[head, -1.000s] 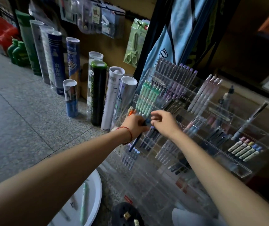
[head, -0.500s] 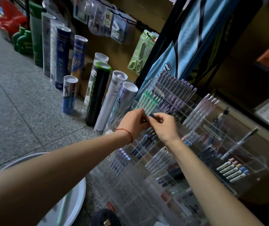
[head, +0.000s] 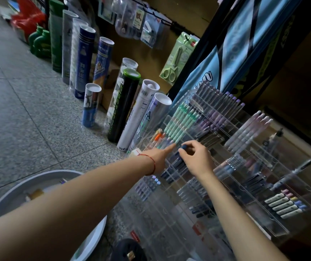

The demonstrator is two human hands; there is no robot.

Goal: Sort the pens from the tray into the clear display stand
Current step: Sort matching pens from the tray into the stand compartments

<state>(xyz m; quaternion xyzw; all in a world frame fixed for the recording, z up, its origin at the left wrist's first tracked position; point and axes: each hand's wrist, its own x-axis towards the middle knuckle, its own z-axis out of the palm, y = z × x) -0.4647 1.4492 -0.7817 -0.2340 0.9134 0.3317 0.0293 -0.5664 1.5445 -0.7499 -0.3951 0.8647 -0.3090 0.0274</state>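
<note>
Near left, the white tray (head: 6, 198) sits on the floor, and more of its rim shows than half a second ago; a few small items lie in it, too blurred to identify.

The left hand (head: 161, 154), a red string at its wrist, has let go. Its fingers are now released and straight, pointing at the row of orange-topped pens (head: 157, 137). Earlier both hands met on one pen.

The right hand (head: 198, 161) remains there alone, its fingers grasping the cap end of the dark blue pen (head: 183, 147). The pen stands tilted among like pens in a middle-left compartment of the clear display stand (head: 162, 219).

Farther back are green pens (head: 181, 121), shuttlecock tubes (head: 124, 106) and a green scissors pack (head: 178, 59). Their print is too blurred to read.
</note>
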